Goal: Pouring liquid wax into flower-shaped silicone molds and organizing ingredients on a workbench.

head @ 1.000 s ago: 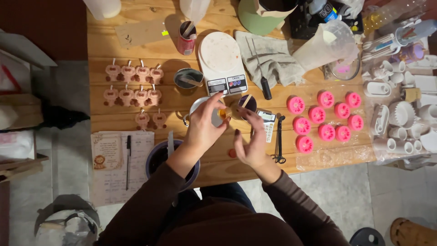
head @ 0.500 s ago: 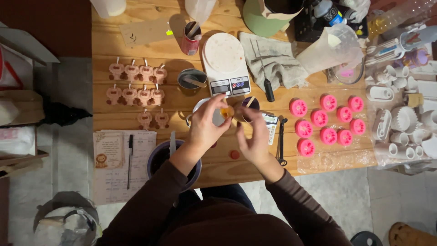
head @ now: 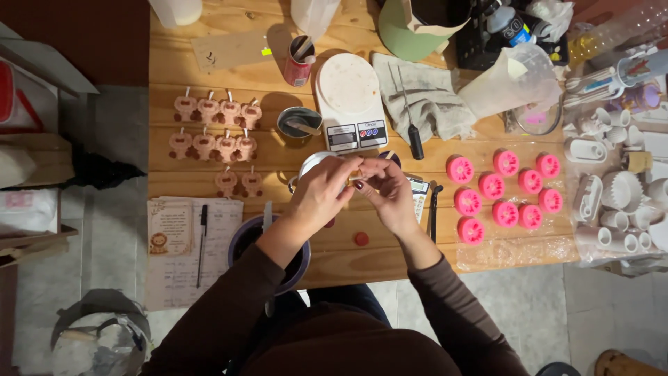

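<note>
My left hand and my right hand meet over the middle of the wooden table. The fingertips of both pinch a small yellowish object between them; its shape is too small to make out. Just under my left hand the rim of a white cup shows. A small dark round thing peeks out behind my right hand. A red cap lies on the table close to my right wrist.
Behind the hands stand a white kitchen scale, a metal cup with a stick and a red can. Bear-shaped pieces lie left, pink round moulds right. A dark bowl and paper with pen sit at the near edge.
My right hand has closed in on the left one, so both sets of fingertips now meet on the small yellowish object. The hands stay over the white cup.
</note>
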